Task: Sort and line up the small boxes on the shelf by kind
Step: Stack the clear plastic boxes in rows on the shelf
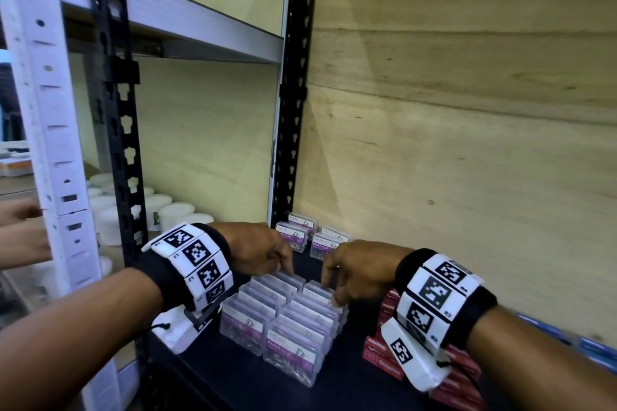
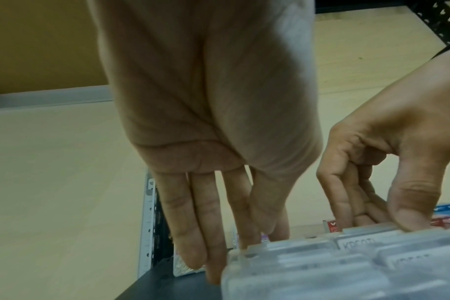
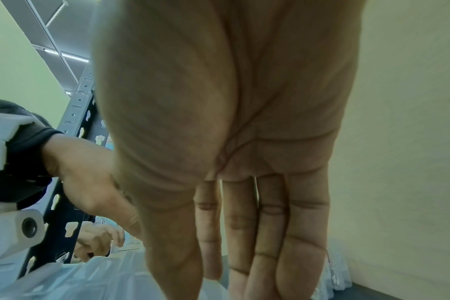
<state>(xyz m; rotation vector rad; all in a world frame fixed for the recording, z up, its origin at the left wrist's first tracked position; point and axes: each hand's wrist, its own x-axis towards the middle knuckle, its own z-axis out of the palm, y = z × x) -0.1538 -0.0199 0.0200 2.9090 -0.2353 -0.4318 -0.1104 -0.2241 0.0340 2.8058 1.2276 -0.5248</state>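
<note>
Clear paper clip boxes with purple labels stand on edge in two rows, a left row (image 1: 253, 307) and a right row (image 1: 307, 327), on the dark shelf (image 1: 253, 387). My left hand (image 1: 287, 269) points straight fingers (image 2: 213, 253) down against the far end of the left row (image 2: 321, 270). My right hand (image 1: 334, 290) pinches the far box of the right row, thumb (image 2: 409, 219) on its top and fingers behind it. The right wrist view shows my right hand (image 3: 231, 274) over pale boxes (image 3: 110, 280). Red staple boxes (image 1: 384, 354) lie under my right wrist.
Several more paper clip boxes (image 1: 300, 233) stand by the back wall near the black upright (image 1: 287, 143). Blue boxes (image 1: 594, 347) lie at the right edge. White jars (image 1: 173, 210) fill the neighbouring shelf, where another person's hands (image 1: 20, 230) are.
</note>
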